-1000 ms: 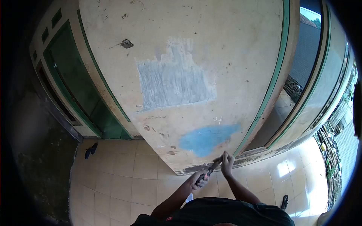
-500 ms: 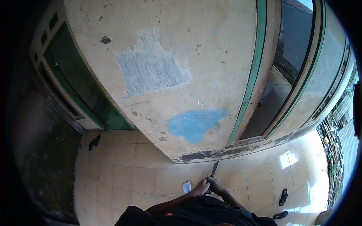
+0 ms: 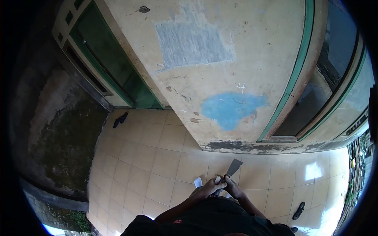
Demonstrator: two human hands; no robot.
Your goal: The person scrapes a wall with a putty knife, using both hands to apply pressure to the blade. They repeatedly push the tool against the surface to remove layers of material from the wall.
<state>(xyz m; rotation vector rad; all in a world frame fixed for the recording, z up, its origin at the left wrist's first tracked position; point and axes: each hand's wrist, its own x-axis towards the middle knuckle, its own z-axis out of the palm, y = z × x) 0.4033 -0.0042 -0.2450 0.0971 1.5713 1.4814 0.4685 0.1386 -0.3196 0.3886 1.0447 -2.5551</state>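
Note:
My right hand (image 3: 234,189) is closed around the handle of a putty knife (image 3: 235,166). Its wide, flat metal blade points up and to the right, over the tiles. Close beside it, almost touching, my left hand (image 3: 209,188) is closed. A small whitish bit (image 3: 217,180) shows at its fingers, too small to name. Both hands are in front of my dark shirt (image 3: 204,220), low in the head view. The putty knife's handle is mostly hidden by the fingers.
Ahead stands a cream wall (image 3: 177,84) with a grey scraped patch (image 3: 193,43) and a blue patch (image 3: 232,108). Green doors and frames flank it. Dark sandals (image 3: 121,119) and a black slipper (image 3: 299,211) lie on the tiled floor (image 3: 157,157). A white shape (image 3: 198,182) shows near my feet.
The view has shifted, so the wall appears higher and further right. The putty knife has turned from nearly edge-on to showing its broad face. My hands have slightly changed their hold.

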